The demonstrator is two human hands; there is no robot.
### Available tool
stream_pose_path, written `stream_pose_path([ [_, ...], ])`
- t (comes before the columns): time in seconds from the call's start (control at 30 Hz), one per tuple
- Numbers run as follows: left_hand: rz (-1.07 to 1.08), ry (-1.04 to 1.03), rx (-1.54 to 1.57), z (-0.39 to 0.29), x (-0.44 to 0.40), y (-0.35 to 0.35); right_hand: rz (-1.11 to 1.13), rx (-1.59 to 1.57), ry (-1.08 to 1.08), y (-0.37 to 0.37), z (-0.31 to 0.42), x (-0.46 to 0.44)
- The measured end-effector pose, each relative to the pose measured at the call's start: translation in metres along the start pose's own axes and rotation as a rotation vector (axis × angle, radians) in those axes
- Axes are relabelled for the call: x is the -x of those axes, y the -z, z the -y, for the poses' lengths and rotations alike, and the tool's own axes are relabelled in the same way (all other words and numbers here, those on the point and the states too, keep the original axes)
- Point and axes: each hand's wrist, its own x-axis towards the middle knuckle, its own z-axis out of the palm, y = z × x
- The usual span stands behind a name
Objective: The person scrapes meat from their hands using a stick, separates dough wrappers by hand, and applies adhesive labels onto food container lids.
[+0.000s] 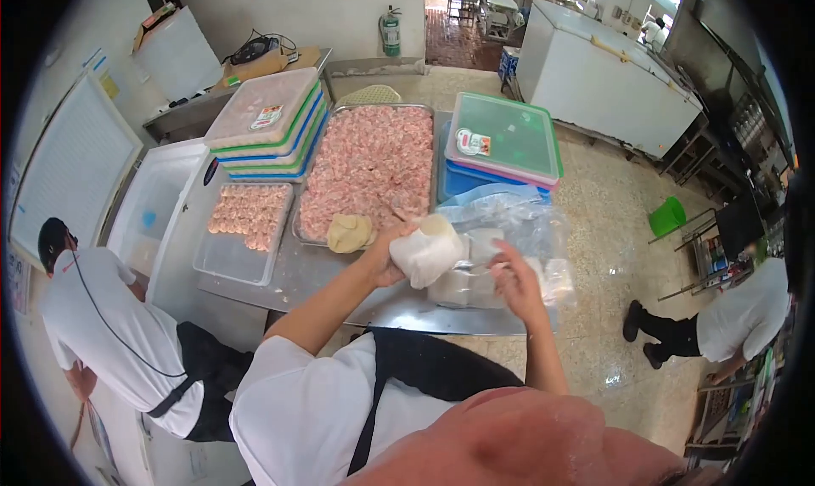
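Note:
My left hand [389, 258] is closed around a white wrapped bundle [427, 255], with a pale, round, cream-coloured end showing at its top. To its right, my right hand [518, 282] has loosely parted fingers and nothing visible in them. It is over a clear plastic bag [550, 231] holding several white packets. A stack of pale round dough wrappers [350, 234] lies at the near edge of a large metal tray of chopped pink meat [369, 159]. A stick-like utensil handle pokes out of the meat near my left hand.
A clear container of small filled dumplings [246, 213] sits on the left of the metal table [323, 286]. Lidded containers are stacked behind it [261, 117] and at the right [505, 138]. One co-worker [119, 325] stands at left, another person [739, 312] at right.

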Motion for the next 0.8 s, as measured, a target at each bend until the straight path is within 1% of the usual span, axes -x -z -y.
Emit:
stream_pose_path([
  [0.07, -0.065, 0.094, -0.052, 0.004, 0.023, 0.021, 0.192, 0.1, 0.168, -0.041, 0.035, -0.011],
  [0.13, -0.131, 0.169, -0.068, 0.002, 0.044, 0.03, 0.275, 0.216, 0.187, -0.076, 0.065, -0.023],
  [0.23, -0.101, 0.174, -0.054, -0.012, 0.075, 0.049, 0.296, 0.262, 0.328, -0.116, 0.061, -0.036],
  [0.27, -0.094, 0.169, -0.028, -0.016, 0.086, 0.057, 0.318, 0.272, 0.3, -0.129, 0.064, -0.037],
  [0.33, -0.195, 0.095, -0.105, -0.017, 0.102, 0.08, 0.372, 0.286, 0.238, -0.155, 0.076, -0.039],
  [0.37, -0.247, 0.062, -0.143, -0.015, 0.109, 0.096, 0.422, 0.371, 0.157, -0.169, 0.075, -0.042],
  [0.43, -0.323, -0.067, -0.849, -0.009, 0.116, 0.152, 0.519, 0.529, -0.02, -0.202, 0.044, -0.04],
  [0.47, -0.336, -0.139, -1.211, -0.007, 0.117, 0.179, 0.535, 0.657, 0.022, -0.22, -0.003, -0.036],
  [0.5, -0.226, -0.119, -0.857, 0.004, 0.121, 0.193, 0.476, 0.566, 0.01, -0.226, -0.02, -0.032],
  [0.53, -0.219, -0.244, -0.986, 0.011, 0.123, 0.199, 0.422, 0.474, -0.006, -0.234, -0.017, -0.032],
  [0.57, -0.214, -0.37, -1.103, 0.022, 0.126, 0.204, 0.454, 0.546, -0.058, -0.236, -0.014, -0.031],
  [0.6, -0.205, -0.495, -1.216, 0.034, 0.131, 0.205, 0.487, 0.617, -0.115, -0.236, 0.006, -0.033],
  [0.63, -0.266, -0.417, -1.108, 0.033, 0.132, 0.204, 0.48, 0.579, -0.109, -0.24, 0.012, -0.034],
  [0.73, -0.219, -0.194, -1.068, 0.01, 0.123, 0.194, 0.421, 0.534, -0.037, -0.251, 0.025, -0.032],
  [0.77, -0.187, -0.173, -0.99, 0.002, 0.127, 0.188, 0.407, 0.52, -0.042, -0.252, 0.034, -0.031],
  [0.8, -0.185, -0.269, -1.091, -0.005, 0.136, 0.177, 0.359, 0.497, 0.008, -0.253, 0.035, -0.027],
])
